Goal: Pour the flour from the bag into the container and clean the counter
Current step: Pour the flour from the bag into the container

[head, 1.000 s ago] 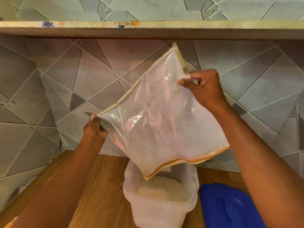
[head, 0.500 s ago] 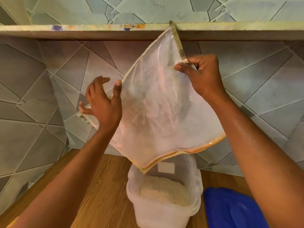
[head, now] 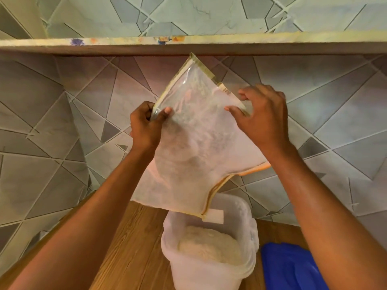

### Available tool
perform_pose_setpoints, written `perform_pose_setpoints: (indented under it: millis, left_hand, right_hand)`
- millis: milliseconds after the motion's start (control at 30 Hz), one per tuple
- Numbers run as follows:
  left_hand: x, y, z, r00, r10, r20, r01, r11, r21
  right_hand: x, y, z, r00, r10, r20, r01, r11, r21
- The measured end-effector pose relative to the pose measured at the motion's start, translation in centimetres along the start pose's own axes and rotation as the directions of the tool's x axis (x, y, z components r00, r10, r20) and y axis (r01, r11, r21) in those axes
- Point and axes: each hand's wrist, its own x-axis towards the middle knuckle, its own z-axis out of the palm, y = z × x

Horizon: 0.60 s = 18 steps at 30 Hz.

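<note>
Left hand (head: 144,126) back on bag (head: 194,143)

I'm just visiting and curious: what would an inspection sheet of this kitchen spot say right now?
Surface: wooden counter, no spilled flour seen on the part in view.
Job's things: clear bag held upside down over the open container; flour heaped inside it.
Clutter: blue lid lying to the right of the container.
Grippers: left hand pinches the bag's left edge; right hand pinches its right edge.
Cables: nothing seen.
Surroundings: tiled wall, shelf above.
</note>
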Motion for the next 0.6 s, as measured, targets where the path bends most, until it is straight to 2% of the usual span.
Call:
perform_pose_setpoints:
  millis: [67,133,167,200,267,300,333,367,433,500,600]
  left_hand:
    - [0.2,0.1,-0.2,0.999,-0.04,-0.022,0.039,0.998,-0.044]
    - [0.5,0.4,-0.3,0.997,-0.07,-0.032,0.066,0.993,-0.094]
    - [0.5,0.7,-0.3,0.996,-0.081,-0.036,0.076,0.991,-0.109]
    - [0.4,1.1,-0.3,0.995,-0.094,-0.041,0.089,0.989,-0.118]
    - [0.2,1.7,-0.2,0.993,-0.113,-0.04,0.107,0.985,-0.132]
    - [0.1,1.8,-0.1,0.991,-0.125,-0.04,0.118,0.984,-0.136]
    - [-0.1,1.9,-0.2,0.989,-0.145,-0.04,0.138,0.981,-0.134]
    - [-0.3,2.0,-0.3,0.986,-0.163,-0.042,0.156,0.979,-0.133]
    - [-0.4,1.8,-0.7,0.978,-0.201,-0.048,0.19,0.968,-0.162]
    - [-0.1,1.3,-1.7,0.962,-0.262,-0.077,0.243,0.949,-0.2]
    - [0.4,0.2,-3.8,0.915,-0.381,-0.135,0.338,0.905,-0.259]
  right_hand:
    - [-3.0,-0.2,-0.2,0.974,0.127,-0.187,-0.146,0.985,-0.091]
    - [-7.1,-0.7,0.2,0.882,0.341,-0.326,-0.376,0.925,-0.049]
    - [-9.2,-1.0,0.7,0.819,0.465,-0.335,-0.488,0.873,0.019]
    - [-11.2,-1.3,1.3,0.745,0.603,-0.285,-0.601,0.792,0.106]
    - [-13.9,-1.2,3.0,0.545,0.838,-0.017,-0.817,0.535,0.214]
    - [-14.6,-1.1,3.7,0.436,0.888,0.144,-0.887,0.399,0.231]
    - [-15.0,-0.8,4.4,0.362,0.887,0.288,-0.919,0.287,0.269]
    - [-15.3,-0.2,5.2,0.355,0.837,0.416,-0.909,0.206,0.361]
    - [-15.6,0.9,6.8,0.442,0.68,0.585,-0.848,0.104,0.519]
    - [-15.7,1.5,7.9,0.487,0.591,0.643,-0.834,0.096,0.543]
    - [-15.2,1.4,8.7,0.491,0.604,0.628,-0.836,0.123,0.535]
